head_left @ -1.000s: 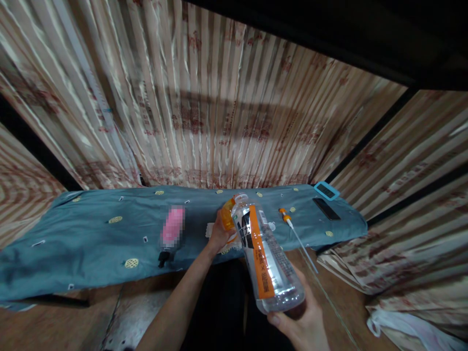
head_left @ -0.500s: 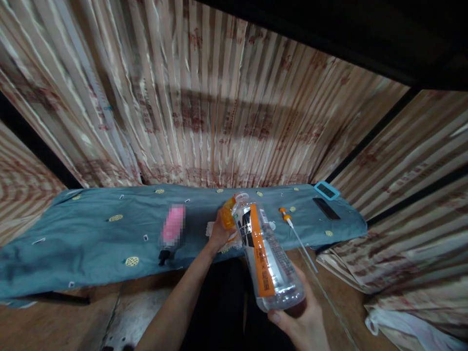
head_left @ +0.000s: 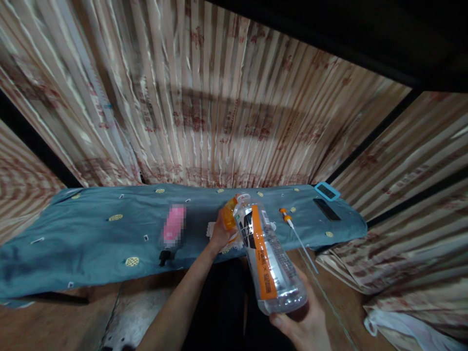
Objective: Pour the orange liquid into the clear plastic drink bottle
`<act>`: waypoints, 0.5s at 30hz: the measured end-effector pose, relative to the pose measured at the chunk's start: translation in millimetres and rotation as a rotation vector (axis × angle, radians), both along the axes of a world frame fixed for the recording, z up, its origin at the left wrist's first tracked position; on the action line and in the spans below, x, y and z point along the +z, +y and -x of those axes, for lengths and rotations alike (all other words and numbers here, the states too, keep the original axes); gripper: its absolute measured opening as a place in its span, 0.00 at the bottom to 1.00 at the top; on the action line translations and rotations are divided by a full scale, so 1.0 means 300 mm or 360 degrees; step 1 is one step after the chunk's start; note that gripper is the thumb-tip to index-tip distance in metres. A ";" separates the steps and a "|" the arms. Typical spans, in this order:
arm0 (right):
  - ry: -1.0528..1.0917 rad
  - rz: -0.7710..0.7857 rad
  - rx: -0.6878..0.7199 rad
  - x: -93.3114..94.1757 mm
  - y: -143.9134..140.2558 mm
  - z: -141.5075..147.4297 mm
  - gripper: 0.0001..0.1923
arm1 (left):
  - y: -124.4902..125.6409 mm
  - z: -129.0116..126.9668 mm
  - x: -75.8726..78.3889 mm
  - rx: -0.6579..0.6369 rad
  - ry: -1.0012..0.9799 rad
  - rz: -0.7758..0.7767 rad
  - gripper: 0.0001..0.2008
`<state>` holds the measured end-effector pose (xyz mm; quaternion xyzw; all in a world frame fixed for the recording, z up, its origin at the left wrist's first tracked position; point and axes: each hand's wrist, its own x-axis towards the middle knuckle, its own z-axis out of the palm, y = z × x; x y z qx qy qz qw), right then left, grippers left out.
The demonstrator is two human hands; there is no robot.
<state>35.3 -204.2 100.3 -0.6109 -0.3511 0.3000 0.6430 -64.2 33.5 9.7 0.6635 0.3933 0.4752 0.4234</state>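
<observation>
right hand (head_left: 307,319): clear bottle (head_left: 265,258), tilted | left hand (head_left: 219,235): orange container (head_left: 229,214) | contents unclear

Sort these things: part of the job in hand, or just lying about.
In the job:
clear plastic bottle, in right hand
translucent orange bottle, in left hand
dispenser pump, probably

Lying about:
pixelated pink item
black phone-like slab
blue-framed device

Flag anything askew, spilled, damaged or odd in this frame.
The orange-topped pump lies partly off the blue cloth, its long tube jutting past the near edge, which looks precarious. The pink item at left is pixelated, so its condition is unclear. No spill is visible near the tilted clear bottle.
</observation>
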 end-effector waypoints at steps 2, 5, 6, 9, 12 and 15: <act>-0.0012 0.0033 -0.0012 0.001 -0.002 0.004 0.46 | -0.001 0.001 0.002 -0.0005 0.0014 -0.0003 0.25; -0.0045 0.0060 -0.0033 -0.010 -0.008 -0.004 0.47 | -0.004 0.001 0.006 -0.0006 0.0015 -0.0026 0.27; -0.0049 0.0076 -0.0014 -0.016 -0.010 -0.009 0.46 | -0.004 0.001 0.007 -0.0008 0.0017 -0.0027 0.27; -0.0031 0.0128 0.0055 -0.034 -0.015 -0.019 0.46 | -0.003 -0.001 0.007 0.0003 0.0024 -0.0012 0.30; -0.0008 0.0072 -0.0050 -0.034 -0.012 -0.008 0.46 | -0.001 -0.002 0.002 0.0000 0.0006 -0.0033 0.30; 0.0004 0.0041 -0.0067 -0.017 -0.005 0.010 0.44 | 0.002 -0.001 -0.005 -0.0013 -0.0004 -0.0064 0.28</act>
